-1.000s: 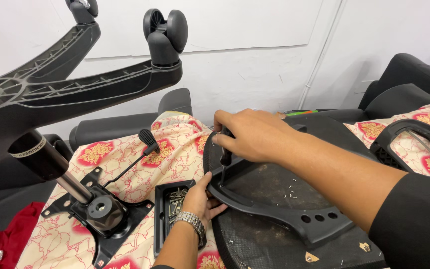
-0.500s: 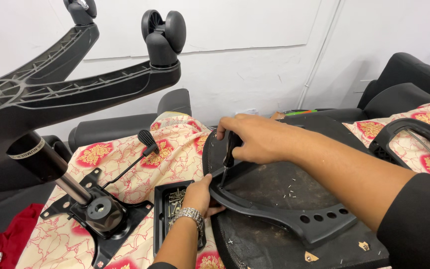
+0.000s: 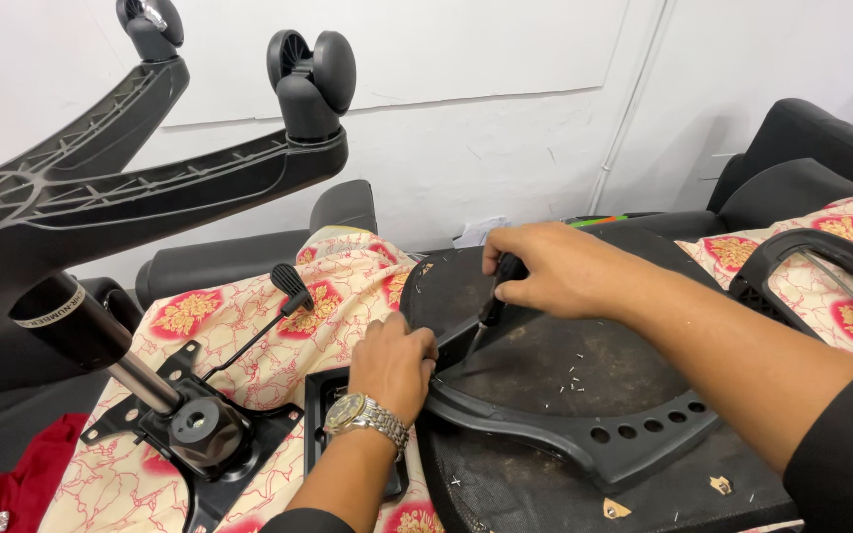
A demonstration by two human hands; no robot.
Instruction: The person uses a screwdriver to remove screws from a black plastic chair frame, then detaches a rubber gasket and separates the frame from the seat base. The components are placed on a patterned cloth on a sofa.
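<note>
- At left, upturned wheeled chair base [image 3: 140,197] is lying on floral cloth [image 3: 249,345].
- Centre, black armrest bracket [image 3: 584,434] is resting across seat underside [image 3: 545,365].
- Right hand [image 3: 565,271] is gripping screwdriver [image 3: 491,316], tip down.
- Left hand [image 3: 392,365] is clasping the bracket's end.

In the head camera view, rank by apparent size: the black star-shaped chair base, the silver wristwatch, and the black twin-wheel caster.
1. Black star-shaped chair base, though it sits nearest the camera.
2. Black twin-wheel caster.
3. Silver wristwatch on the left hand.
</note>
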